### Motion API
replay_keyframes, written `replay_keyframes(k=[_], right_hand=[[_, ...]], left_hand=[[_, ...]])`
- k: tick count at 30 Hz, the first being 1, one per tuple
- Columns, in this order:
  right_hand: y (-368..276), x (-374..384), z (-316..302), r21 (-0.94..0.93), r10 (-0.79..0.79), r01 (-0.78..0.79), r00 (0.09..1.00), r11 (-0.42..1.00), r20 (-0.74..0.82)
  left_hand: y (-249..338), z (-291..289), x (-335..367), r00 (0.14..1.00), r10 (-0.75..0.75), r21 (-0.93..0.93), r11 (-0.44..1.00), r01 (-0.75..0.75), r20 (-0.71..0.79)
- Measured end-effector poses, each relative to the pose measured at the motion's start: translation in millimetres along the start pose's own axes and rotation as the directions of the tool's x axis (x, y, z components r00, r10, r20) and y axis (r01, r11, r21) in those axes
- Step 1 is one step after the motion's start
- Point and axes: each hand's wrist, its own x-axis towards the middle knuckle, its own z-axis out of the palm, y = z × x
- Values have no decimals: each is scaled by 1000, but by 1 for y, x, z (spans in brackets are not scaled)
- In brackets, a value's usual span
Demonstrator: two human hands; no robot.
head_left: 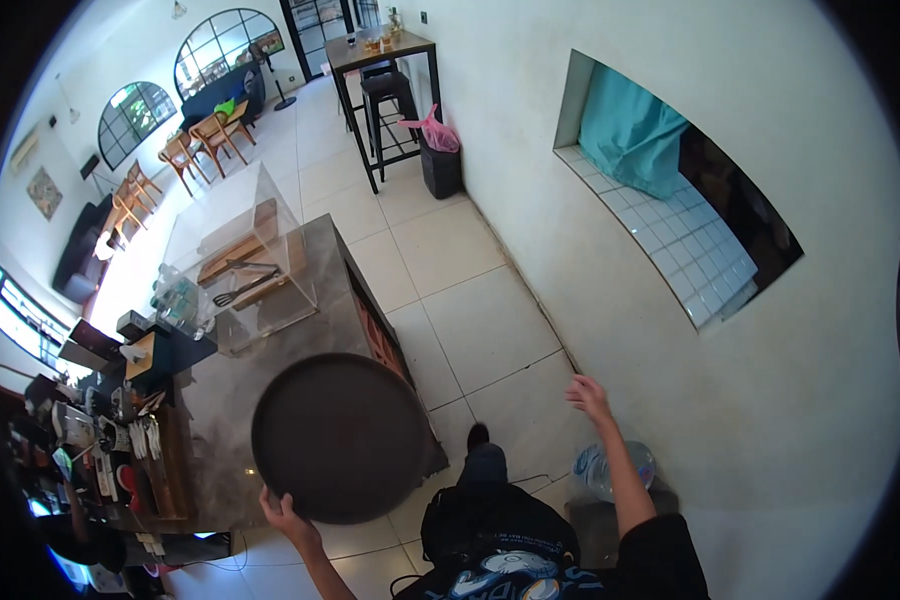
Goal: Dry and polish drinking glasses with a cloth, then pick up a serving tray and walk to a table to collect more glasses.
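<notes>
My left hand [292,522] grips the near-left rim of a large round dark brown serving tray [340,435], thumb on top and the other fingers partly hidden at its edge. The tray looks bare. It is level over the near corner of the grey counter [220,400] and sticks out past the counter's edge. To the right, my right hand [590,398] is held out in the air near the white wall, fingers loosely bent and apart, with nothing in it.
On the counter stands a clear display box [260,265] with wooden boards and tongs. Utensils and boxes crowd its left side. A large water bottle [615,470] sits by the wall at right. Farther on are a bin with a pink bag [438,135] and a high table [385,48].
</notes>
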Motion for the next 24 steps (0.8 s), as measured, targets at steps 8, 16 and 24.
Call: replay_keyframes(k=[8, 16, 24], right_hand=[[-169, 128, 128, -82, -276, 408, 738, 909, 616], [-312, 225, 67, 531, -330, 187, 925, 827, 189], [-307, 356, 101, 793, -126, 25, 990, 608, 65]], left_hand=[[-28, 236, 14, 978, -121, -1, 992, 123, 169], [-28, 474, 132, 882, -185, -146, 952, 271, 432], [-62, 611, 247, 786, -429, -55, 863, 503, 445]])
